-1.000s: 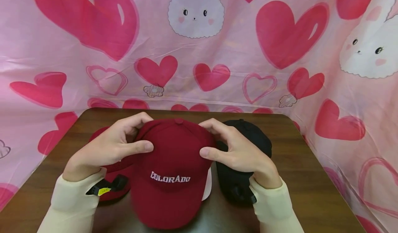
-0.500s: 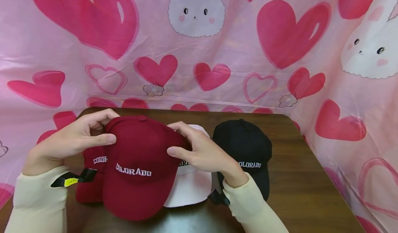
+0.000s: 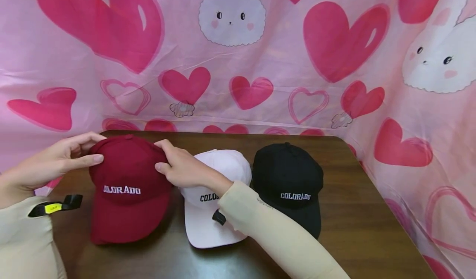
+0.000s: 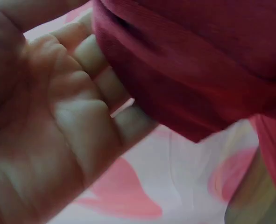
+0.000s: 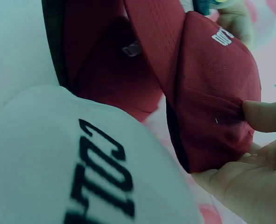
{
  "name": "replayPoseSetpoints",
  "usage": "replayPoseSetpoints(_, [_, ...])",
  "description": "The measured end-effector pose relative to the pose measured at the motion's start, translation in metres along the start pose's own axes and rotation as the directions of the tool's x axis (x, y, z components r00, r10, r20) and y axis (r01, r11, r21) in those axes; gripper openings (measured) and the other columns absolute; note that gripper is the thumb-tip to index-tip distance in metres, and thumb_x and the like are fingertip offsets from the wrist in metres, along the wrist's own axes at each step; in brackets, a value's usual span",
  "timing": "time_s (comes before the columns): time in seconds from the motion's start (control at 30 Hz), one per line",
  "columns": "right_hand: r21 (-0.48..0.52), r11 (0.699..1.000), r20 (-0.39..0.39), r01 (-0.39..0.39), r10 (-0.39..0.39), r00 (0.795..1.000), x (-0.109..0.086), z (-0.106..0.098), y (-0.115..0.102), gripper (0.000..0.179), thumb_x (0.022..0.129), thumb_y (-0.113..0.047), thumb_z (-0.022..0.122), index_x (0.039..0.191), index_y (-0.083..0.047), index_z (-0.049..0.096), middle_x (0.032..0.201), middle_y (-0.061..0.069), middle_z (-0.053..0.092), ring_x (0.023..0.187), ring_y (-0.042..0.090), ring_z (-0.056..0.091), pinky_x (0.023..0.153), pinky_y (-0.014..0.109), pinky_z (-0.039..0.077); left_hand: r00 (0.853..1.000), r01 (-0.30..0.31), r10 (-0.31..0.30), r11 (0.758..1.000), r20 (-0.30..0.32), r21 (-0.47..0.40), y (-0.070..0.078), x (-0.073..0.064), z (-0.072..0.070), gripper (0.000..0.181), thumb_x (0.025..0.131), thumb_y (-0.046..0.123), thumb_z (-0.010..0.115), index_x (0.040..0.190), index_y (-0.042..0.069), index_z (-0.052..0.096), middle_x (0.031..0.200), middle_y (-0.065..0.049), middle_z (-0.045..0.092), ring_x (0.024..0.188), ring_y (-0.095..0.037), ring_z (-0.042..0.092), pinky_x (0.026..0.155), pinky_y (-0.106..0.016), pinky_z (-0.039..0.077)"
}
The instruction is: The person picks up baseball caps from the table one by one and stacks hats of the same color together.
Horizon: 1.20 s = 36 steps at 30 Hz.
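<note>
A dark red baseball cap [image 3: 128,211] with white COLORADO lettering is at the left of the table, brim toward me. My left hand [image 3: 50,161] pinches its left side, thumb on the crown front and fingers behind. My right hand [image 3: 187,167] grips the opposite side the same way. The right wrist view shows a second red cap [image 5: 112,77] behind the held one's brim; in the head view it is hidden. Beside the held cap lies a white cap [image 3: 213,229] with black lettering, partly covered by my right hand and forearm.
A black COLORADO cap [image 3: 286,171] lies right of the white one, its brim partly behind my right sleeve. The brown wooden table [image 3: 364,237] ends at the back against a pink curtain [image 3: 282,51] with hearts and rabbits.
Both hands have carried the held red cap leftward, from in front of the white cap to over the second red cap. The white and black caps have come into fuller view.
</note>
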State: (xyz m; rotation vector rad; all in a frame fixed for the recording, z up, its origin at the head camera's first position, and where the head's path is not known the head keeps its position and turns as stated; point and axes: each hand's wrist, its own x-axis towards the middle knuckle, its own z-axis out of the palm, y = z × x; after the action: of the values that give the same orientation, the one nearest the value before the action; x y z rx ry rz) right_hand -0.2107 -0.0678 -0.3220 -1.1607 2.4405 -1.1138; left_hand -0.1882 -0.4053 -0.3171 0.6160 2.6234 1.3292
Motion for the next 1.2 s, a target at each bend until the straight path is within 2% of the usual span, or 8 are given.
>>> replayPoseSetpoints(0.27, [-0.086, 0.987, 0.066, -0.134, 0.14, 0.988, 0.026, 0.015, -0.001, 0.05, 0.11, -0.019, 0.055, 0.156, -0.01, 0.037, 0.139, 0.008, 0.064, 0.124, 0.009, 0.06, 0.099, 0.017, 0.043, 0.988, 0.146, -0.149, 0.987, 0.033, 0.065, -0.027, 0.002, -0.006, 0.039, 0.108, 0.01, 0.06, 0.143, 0.02, 0.049, 0.123, 0.006, 0.072, 0.106, -0.011, 0.071, 0.085, -0.019, 0.054])
replayPoseSetpoints(0.5, [-0.065, 0.971, 0.104, -0.232, 0.237, 0.966, 0.036, 0.02, -0.003, 0.053, 0.11, -0.023, 0.056, 0.158, -0.014, 0.035, 0.143, 0.005, 0.063, 0.126, 0.008, 0.06, 0.1, 0.019, 0.045, 0.99, 0.127, -0.13, 0.991, 0.056, 0.052, -0.032, 0.002, -0.007, 0.037, 0.107, 0.008, 0.059, 0.142, 0.015, 0.05, 0.12, -0.001, 0.075, 0.103, -0.018, 0.073, 0.085, -0.022, 0.055])
replayPoseSetpoints(0.73, [-0.154, 0.96, 0.109, -0.232, 0.25, 0.962, 0.043, 0.03, -0.002, 0.055, 0.109, -0.021, 0.054, 0.159, -0.009, 0.034, 0.144, 0.008, 0.061, 0.131, 0.009, 0.057, 0.106, 0.016, 0.042, 0.977, 0.189, -0.191, 0.982, 0.096, 0.028, -0.04, 0.004, -0.005, 0.036, 0.109, 0.012, 0.058, 0.143, 0.013, 0.048, 0.121, -0.001, 0.074, 0.105, -0.019, 0.073, 0.086, -0.024, 0.055])
replayPoseSetpoints(1.0, [-0.202, 0.931, 0.103, -0.303, 0.328, 0.939, 0.04, 0.036, -0.002, 0.066, 0.108, -0.025, 0.057, 0.166, -0.018, 0.026, 0.158, 0.007, 0.041, 0.137, 0.015, 0.052, 0.11, 0.023, 0.043, 0.98, 0.179, -0.185, 0.98, 0.071, 0.086, -0.05, 0.007, -0.001, 0.033, 0.106, 0.011, 0.062, 0.138, 0.011, 0.051, 0.114, 0.001, 0.072, 0.099, -0.013, 0.07, 0.083, -0.023, 0.054])
replayPoseSetpoints(1.07, [-0.228, 0.922, 0.112, -0.312, 0.343, 0.933, 0.039, 0.038, -0.003, 0.068, 0.108, -0.027, 0.059, 0.166, -0.021, 0.026, 0.16, 0.005, 0.038, 0.137, 0.018, 0.052, 0.109, 0.025, 0.045, 0.971, 0.21, -0.204, 0.977, 0.122, -0.045, -0.053, 0.007, 0.0, 0.03, 0.108, 0.009, 0.058, 0.137, 0.014, 0.05, 0.115, -0.001, 0.069, 0.103, -0.016, 0.07, 0.087, -0.029, 0.057])
replayPoseSetpoints(1.1, [-0.249, 0.917, 0.12, -0.312, 0.349, 0.93, 0.039, 0.039, -0.004, 0.068, 0.107, -0.029, 0.06, 0.167, -0.022, 0.027, 0.161, 0.004, 0.036, 0.137, 0.019, 0.052, 0.109, 0.026, 0.045, 0.964, 0.237, -0.215, 0.962, 0.158, -0.135, -0.054, 0.007, 0.001, 0.03, 0.109, 0.008, 0.056, 0.137, 0.015, 0.049, 0.117, -0.002, 0.067, 0.106, -0.019, 0.07, 0.09, -0.033, 0.059])
replayPoseSetpoints(1.17, [-0.299, 0.904, 0.143, -0.306, 0.359, 0.922, 0.038, 0.042, -0.005, 0.068, 0.107, -0.032, 0.061, 0.167, -0.022, 0.03, 0.164, 0.002, 0.033, 0.139, 0.02, 0.049, 0.109, 0.028, 0.045, 0.944, 0.3, -0.235, 0.905, 0.233, -0.301, -0.056, 0.007, 0.003, 0.03, 0.111, 0.006, 0.051, 0.137, 0.018, 0.045, 0.122, -0.005, 0.063, 0.112, -0.024, 0.069, 0.094, -0.043, 0.061])
replayPoseSetpoints(1.2, [-0.33, 0.895, 0.154, -0.301, 0.365, 0.918, 0.038, 0.043, -0.005, 0.067, 0.107, -0.035, 0.061, 0.166, -0.022, 0.032, 0.164, 0.001, 0.032, 0.14, 0.02, 0.048, 0.108, 0.028, 0.046, 0.938, 0.318, -0.241, 0.886, 0.251, -0.337, -0.057, 0.007, 0.004, 0.03, 0.111, 0.005, 0.05, 0.137, 0.019, 0.045, 0.122, -0.005, 0.062, 0.112, -0.026, 0.069, 0.094, -0.046, 0.061])
